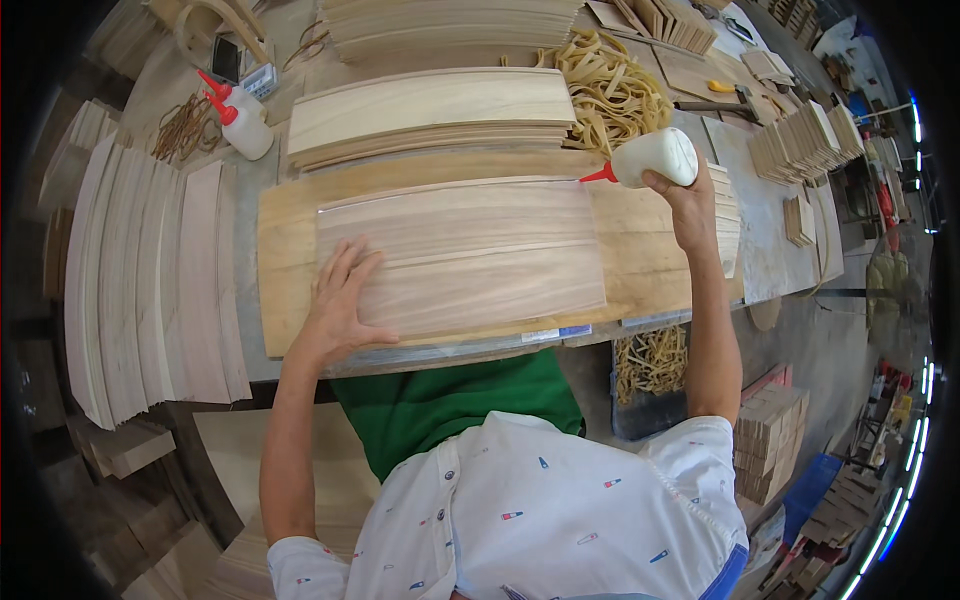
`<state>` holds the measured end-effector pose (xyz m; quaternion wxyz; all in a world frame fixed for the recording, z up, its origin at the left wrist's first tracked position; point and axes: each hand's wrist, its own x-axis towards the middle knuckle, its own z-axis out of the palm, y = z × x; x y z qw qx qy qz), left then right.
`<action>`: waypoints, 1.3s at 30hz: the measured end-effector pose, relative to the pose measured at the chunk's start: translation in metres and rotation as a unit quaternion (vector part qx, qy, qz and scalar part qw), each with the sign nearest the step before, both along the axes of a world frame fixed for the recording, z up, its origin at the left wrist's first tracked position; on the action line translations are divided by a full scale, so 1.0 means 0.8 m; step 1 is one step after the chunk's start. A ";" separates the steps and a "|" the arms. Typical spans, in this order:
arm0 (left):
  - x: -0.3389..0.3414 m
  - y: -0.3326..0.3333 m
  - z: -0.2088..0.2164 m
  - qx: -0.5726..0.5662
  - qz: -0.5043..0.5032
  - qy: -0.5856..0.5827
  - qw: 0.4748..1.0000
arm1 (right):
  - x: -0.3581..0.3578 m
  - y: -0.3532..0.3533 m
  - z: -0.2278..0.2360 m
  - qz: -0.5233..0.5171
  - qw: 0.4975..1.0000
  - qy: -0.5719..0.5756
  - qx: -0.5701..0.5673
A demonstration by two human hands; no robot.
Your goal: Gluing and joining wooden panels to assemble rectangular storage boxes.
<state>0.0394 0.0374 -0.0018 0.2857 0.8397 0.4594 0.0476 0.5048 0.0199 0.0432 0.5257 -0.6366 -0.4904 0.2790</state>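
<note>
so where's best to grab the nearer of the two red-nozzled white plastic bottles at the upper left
Likely around the broad, rounded body of the nearer white plastic bottle, coming from the near side: its red nozzle is thin and tapered, and the similar white bottle just behind crowds its far side.

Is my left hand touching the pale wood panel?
Touching: the head view shows the left hand spread open, fingers lying on the left end of the pale wood panel.
</note>
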 end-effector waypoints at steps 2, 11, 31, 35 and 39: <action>0.000 0.000 0.001 0.003 -0.002 -0.004 1.000 | 0.003 0.000 0.001 -0.013 1.000 -0.018 0.007; -0.024 0.005 -0.009 0.007 0.027 -0.079 0.996 | 0.000 -0.026 -0.013 -0.022 0.947 0.306 0.097; -0.061 0.009 -0.010 -0.015 0.100 -0.100 0.990 | -0.350 0.020 -0.041 0.193 0.925 0.326 -0.013; -0.064 0.009 -0.013 -0.016 0.095 -0.102 0.990 | -0.362 0.023 -0.041 0.206 0.934 0.292 -0.012; -0.063 0.010 -0.014 -0.016 0.096 -0.104 0.990 | -0.366 0.025 -0.048 0.216 0.938 0.270 -0.011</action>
